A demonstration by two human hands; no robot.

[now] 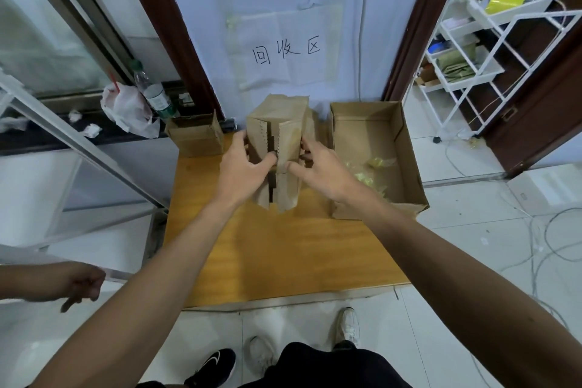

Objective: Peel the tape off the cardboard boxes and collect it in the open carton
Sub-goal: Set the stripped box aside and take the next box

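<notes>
A tall brown cardboard box (283, 123) stood on the orange wooden table (283, 246), with its long side running away from the person. A seam with little holes ran up the middle of its front. The left hand (242, 164) held the left side of the box, with its fingers bent round the edge and its thumb reaching to the seam. The right hand (321, 167) held the right side the same way, with its thumb touching the seam from the other side. A strip of shiny clear tape (291, 142) seemed to lie on the front, just right of the seam and running the long way too. It was nearer the right thumb, so that hand looked best placed to peel it. I could not tell if the thumb had an end of it yet. The wide open brown cardboard carton (409, 148) sat just beside the box on the right. Some crumpled yellowish tape (374, 167) lay in it. A small brown cardboard box (195, 138) sat at the back left.
</notes>
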